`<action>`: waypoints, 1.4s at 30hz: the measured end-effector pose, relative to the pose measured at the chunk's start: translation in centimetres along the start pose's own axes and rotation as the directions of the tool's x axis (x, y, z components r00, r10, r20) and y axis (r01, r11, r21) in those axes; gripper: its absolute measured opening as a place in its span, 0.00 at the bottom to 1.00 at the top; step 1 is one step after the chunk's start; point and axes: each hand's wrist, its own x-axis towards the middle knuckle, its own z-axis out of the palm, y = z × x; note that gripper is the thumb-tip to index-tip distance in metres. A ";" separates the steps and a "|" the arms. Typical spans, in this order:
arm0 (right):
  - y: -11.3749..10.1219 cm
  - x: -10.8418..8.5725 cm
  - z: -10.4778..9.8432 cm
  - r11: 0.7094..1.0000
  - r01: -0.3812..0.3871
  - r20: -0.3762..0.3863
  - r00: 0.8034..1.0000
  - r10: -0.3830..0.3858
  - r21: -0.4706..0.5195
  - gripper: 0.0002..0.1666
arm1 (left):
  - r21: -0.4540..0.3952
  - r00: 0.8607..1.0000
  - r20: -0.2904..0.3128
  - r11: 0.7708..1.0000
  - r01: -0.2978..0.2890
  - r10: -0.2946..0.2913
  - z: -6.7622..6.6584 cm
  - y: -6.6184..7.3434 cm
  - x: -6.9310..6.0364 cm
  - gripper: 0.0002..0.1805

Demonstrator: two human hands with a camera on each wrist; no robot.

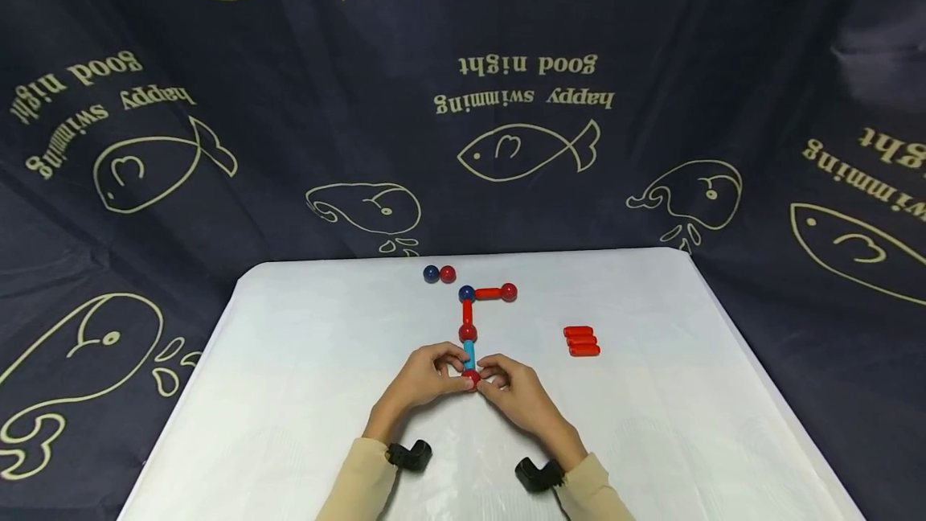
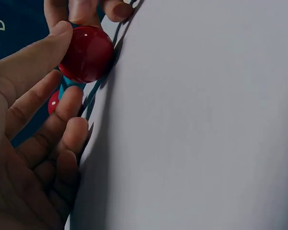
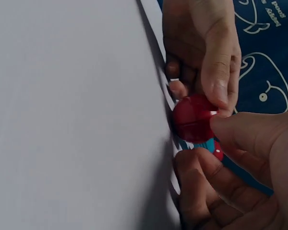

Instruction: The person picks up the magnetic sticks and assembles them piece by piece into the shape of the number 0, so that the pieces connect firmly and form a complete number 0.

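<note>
A red ball (image 1: 471, 379) at the near end of a chain of balls and rods lies between my hands. My left hand (image 1: 423, 376) holds it from the left, thumb against the ball (image 2: 86, 54). From the other side my right hand (image 1: 519, 396) grips the same ball (image 3: 194, 119) with its thumb and curled fingers. A light blue rod (image 1: 469, 351) runs from it to a second red ball (image 1: 467, 332). Beyond that come a red rod (image 1: 467, 312), a dark blue ball (image 1: 466, 293), another red rod (image 1: 488, 293) to the right and a red end ball (image 1: 509, 292).
Near the white table's (image 1: 304, 344) far edge, a loose dark blue ball (image 1: 431, 273) sits beside a loose red ball (image 1: 448, 273). Several red rods (image 1: 583, 341) lie side by side to the right. A dark cloth (image 1: 535, 207) with fish drawings hangs behind the table.
</note>
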 end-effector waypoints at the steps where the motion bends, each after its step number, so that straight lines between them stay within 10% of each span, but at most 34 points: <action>1: -0.1 0.0 -0.2 1.000 -0.004 -0.003 1.000 0.004 0.002 0.17 | 0.009 1.000 -0.004 1.000 0.003 -0.003 0.0 0.1 0.0 0.19; 25: 3.7 -2.3 -12.5 0.943 -0.033 -0.188 0.982 -0.032 -0.330 0.20 | -0.006 0.999 -0.031 1.000 0.025 -0.025 0.6 -0.3 -0.3 0.11; 42: 6.1 -2.4 -13.9 0.909 -0.074 -0.195 0.981 -0.008 -0.411 0.17 | 0.000 0.998 -0.049 0.999 0.033 -0.033 0.8 -0.3 0.0 0.11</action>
